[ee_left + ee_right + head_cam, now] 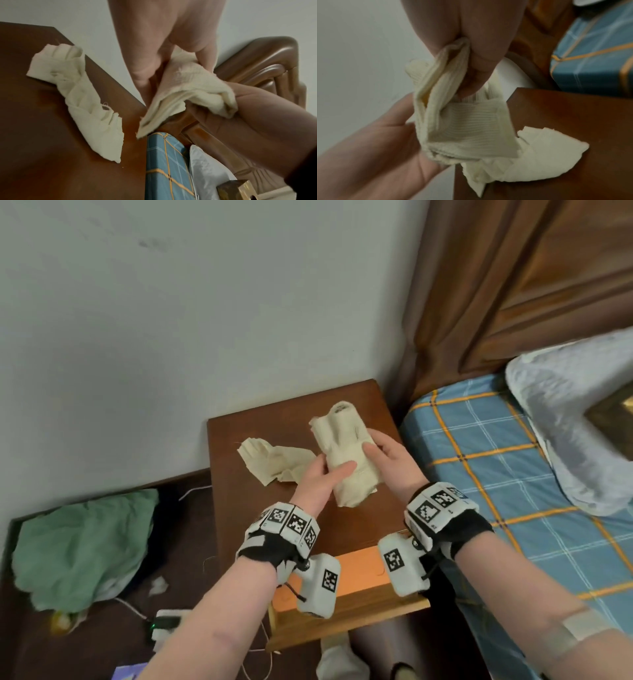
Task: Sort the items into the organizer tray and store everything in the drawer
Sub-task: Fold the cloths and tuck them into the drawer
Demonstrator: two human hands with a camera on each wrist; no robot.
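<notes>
A cream sock [346, 453] [187, 86] [467, 121] is held above the brown nightstand [253, 508], folded lengthwise. My left hand [325, 477] grips its near part, thumb across the top. My right hand [383, 457] holds its right side, thumb on top and fingers curled underneath. A second cream sock [274, 462] [85, 102] [522, 159] lies crumpled on the nightstand top, just left of my left hand. The nightstand's drawer [356, 577] stands open below my wrists, showing an orange-lit wooden floor. No organizer tray shows in any view.
A bed with a blue plaid sheet [513, 474] and a white pillow [575, 419] flanks the nightstand on the right. A green cloth [82, 546], a cable and a power strip [164, 625] lie on the dark floor to the left. A white wall stands behind.
</notes>
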